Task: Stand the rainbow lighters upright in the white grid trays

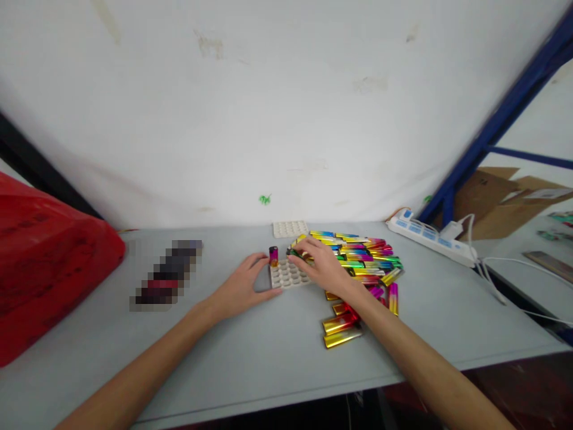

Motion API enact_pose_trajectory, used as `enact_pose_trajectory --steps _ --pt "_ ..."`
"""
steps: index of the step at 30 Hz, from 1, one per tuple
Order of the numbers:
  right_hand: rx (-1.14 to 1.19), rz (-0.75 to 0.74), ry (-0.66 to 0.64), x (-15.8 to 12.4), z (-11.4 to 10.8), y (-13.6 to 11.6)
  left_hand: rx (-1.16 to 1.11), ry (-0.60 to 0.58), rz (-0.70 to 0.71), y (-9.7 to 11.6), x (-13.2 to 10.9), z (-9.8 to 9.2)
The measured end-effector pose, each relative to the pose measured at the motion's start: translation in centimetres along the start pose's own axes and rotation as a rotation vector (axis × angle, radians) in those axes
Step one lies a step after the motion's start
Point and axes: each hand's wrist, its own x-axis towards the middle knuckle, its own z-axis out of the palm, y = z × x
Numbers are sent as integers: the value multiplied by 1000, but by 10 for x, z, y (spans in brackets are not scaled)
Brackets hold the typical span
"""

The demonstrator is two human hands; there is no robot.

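A small white tray with round holes (286,276) lies on the grey table (250,346). One shiny purple-and-gold lighter (273,256) stands upright in its far left corner. My left hand (244,285) rests beside the tray's left edge, fingers curled against it. My right hand (320,266) reaches over the tray's right side, fingers pinched on a dark green lighter (293,253). To the right lies a heap of shiny coloured lighters (367,257), with a few gold and red ones (341,330) nearer the front edge.
A second holed tray (290,228) lies by the wall. A white power strip (430,237) with cables sits at the right, a red plastic bag (40,263) at the left, and a blurred dark object (168,273) between. A blue shelf post (492,125) stands right.
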Motion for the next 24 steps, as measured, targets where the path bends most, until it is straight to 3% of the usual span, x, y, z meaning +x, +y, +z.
enact_pose_trajectory --steps 2,5,11,17,24 --pt "-94 -69 28 0 4 -2 -1 1 4 1 0 1" --pt "-152 -49 20 1 11 -4 -12 -8 12 2 1 1" --pt "-179 -6 -114 4 24 -3 -17 -11 32 2 2 1" --pt "-260 -12 -263 8 24 -18 -10 -5 42 2 2 2" --pt "-209 43 -304 11 23 -18 6 0 47 2 2 1"
